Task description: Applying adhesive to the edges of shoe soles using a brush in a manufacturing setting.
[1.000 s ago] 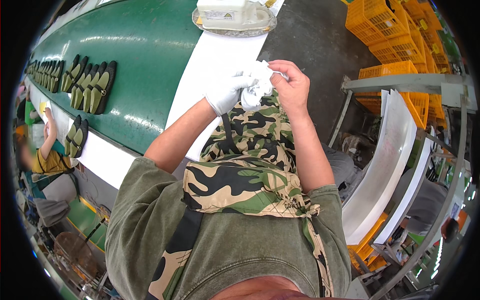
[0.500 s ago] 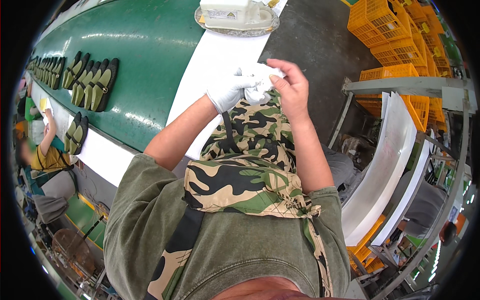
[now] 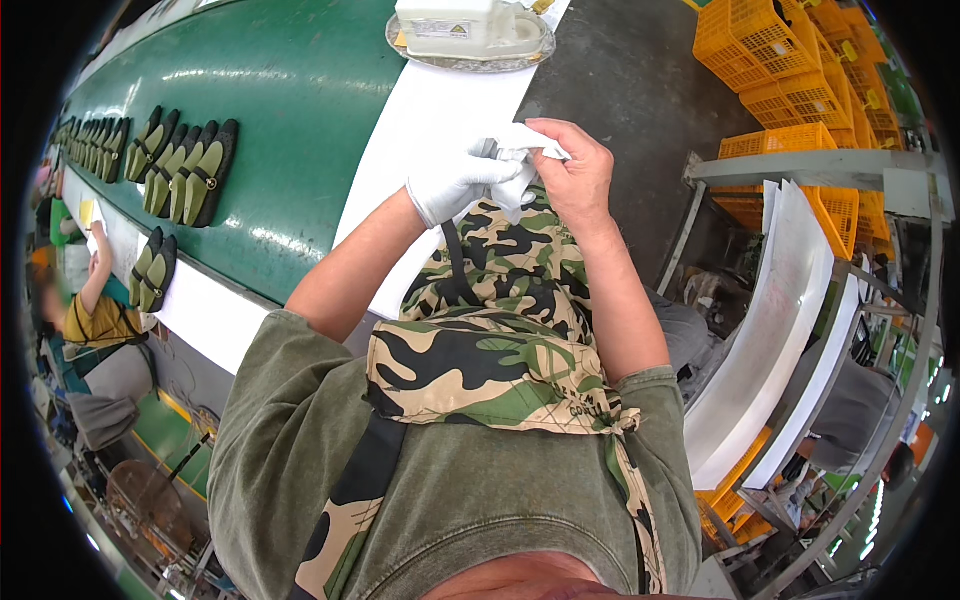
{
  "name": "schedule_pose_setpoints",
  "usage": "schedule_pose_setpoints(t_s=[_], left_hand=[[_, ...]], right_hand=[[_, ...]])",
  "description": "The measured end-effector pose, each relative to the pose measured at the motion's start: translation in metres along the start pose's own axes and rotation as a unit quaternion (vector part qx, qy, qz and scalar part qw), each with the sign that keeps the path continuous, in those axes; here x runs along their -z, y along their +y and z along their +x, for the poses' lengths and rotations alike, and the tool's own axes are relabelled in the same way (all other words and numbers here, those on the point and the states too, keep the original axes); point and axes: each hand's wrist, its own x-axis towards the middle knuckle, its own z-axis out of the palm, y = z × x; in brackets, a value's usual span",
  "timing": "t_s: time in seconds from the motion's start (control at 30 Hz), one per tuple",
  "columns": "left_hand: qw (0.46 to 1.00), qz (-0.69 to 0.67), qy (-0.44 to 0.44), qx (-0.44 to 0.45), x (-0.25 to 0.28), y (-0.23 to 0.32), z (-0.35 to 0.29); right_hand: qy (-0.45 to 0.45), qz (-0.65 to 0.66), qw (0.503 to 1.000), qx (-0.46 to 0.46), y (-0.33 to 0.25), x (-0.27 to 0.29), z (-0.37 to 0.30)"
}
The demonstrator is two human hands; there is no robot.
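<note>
My left hand (image 3: 452, 186), in a white glove, is closed with its thumb and fingers on a loose, crumpled white glove (image 3: 517, 190). That glove is held in front of my camouflage apron (image 3: 500, 365), part of it hanging below my fingers. Bare of any glove, my right hand (image 3: 580, 170) pinches its upper edge between thumb and forefinger. Both hands are raised over the near right edge of the white-covered strip (image 3: 400, 160) of the workbench.
Pairs of green and black shoes (image 3: 190, 172) line the green belt (image 3: 290, 120) to the left. A white container (image 3: 450, 28) rests on a round tray ahead. Orange crates (image 3: 765, 50) and a metal rack (image 3: 800, 172) stand right. A person in yellow (image 3: 100, 318) works at far left.
My right hand has drawn its pinched edge of the glove into a stretched fold, its fingers now closer together. My left hand has shifted slightly left, still gripping the same glove.
</note>
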Motion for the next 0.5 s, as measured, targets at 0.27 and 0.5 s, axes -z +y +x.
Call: schedule_pose_setpoints(t_s=[0.27,0.5], left_hand=[[0.988,-0.152,-0.018,0.005,0.010,-0.006,-0.003],[0.996,-0.083,0.013,-0.033,0.001,-0.006,0.005]], right_hand=[[-0.067,-0.118,0.984,0.113,-0.001,0.007,-0.006],[-0.110,0.194,0.972,-0.068,0.015,0.008,-0.008]])
